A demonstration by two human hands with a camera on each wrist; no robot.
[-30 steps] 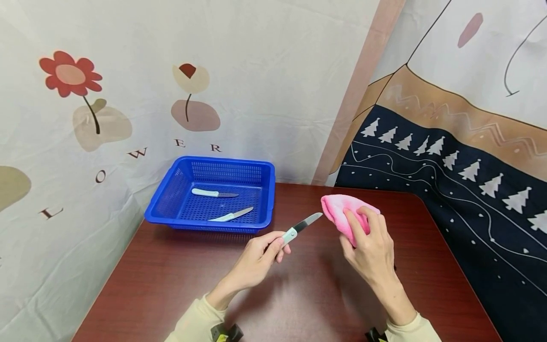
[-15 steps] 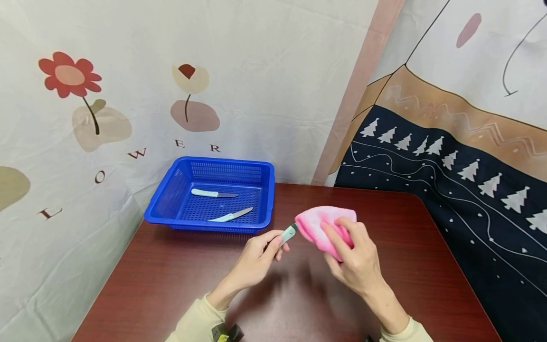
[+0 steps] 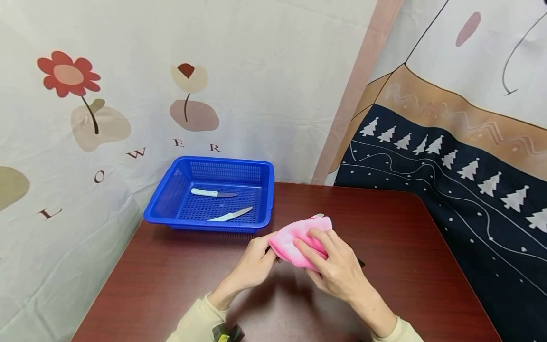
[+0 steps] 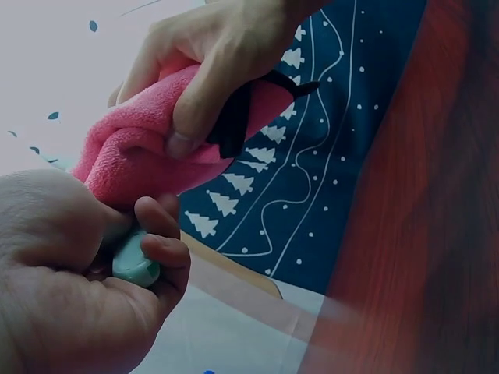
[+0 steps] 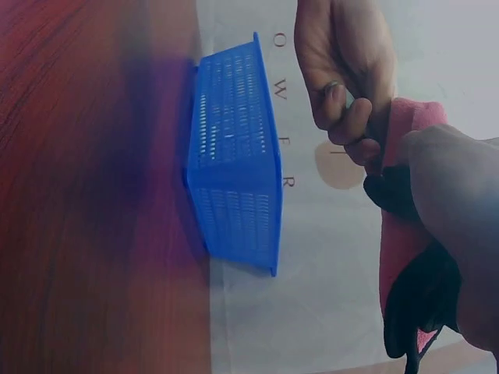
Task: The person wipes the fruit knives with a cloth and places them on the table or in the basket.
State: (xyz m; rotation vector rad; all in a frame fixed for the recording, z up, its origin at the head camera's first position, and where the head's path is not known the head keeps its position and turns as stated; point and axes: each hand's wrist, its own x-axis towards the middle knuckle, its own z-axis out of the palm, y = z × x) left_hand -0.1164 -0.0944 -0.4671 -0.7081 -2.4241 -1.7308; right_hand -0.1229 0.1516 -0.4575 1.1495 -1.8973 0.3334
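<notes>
My left hand [image 3: 252,263] grips a small knife by its mint-green handle [image 4: 137,261], whose end shows between the curled fingers in the left wrist view. In my right hand [image 3: 337,268] is a folded pink cloth [image 3: 295,240], pinched around the knife's blade and pushed up against the left hand. Only the blade's tip [image 3: 318,216] peeks out past the cloth's upper edge; the rest of the blade is covered. Black pieces [image 5: 425,292] with a thin cord lie along the cloth under the right hand; what they are, I cannot tell.
A blue perforated basket [image 3: 164,194] stands at the back left of the brown table [image 3: 171,285]. Inside lie two knives with pale handles, one knife [image 3: 205,192] farther back and another knife [image 3: 231,214] near the front wall. Printed curtains [image 3: 265,85] hang behind the table.
My right hand has brought the cloth leftward and down over the blade to the left hand. The blade, bare one second ago, is now mostly hidden. My left hand has stayed in place.
</notes>
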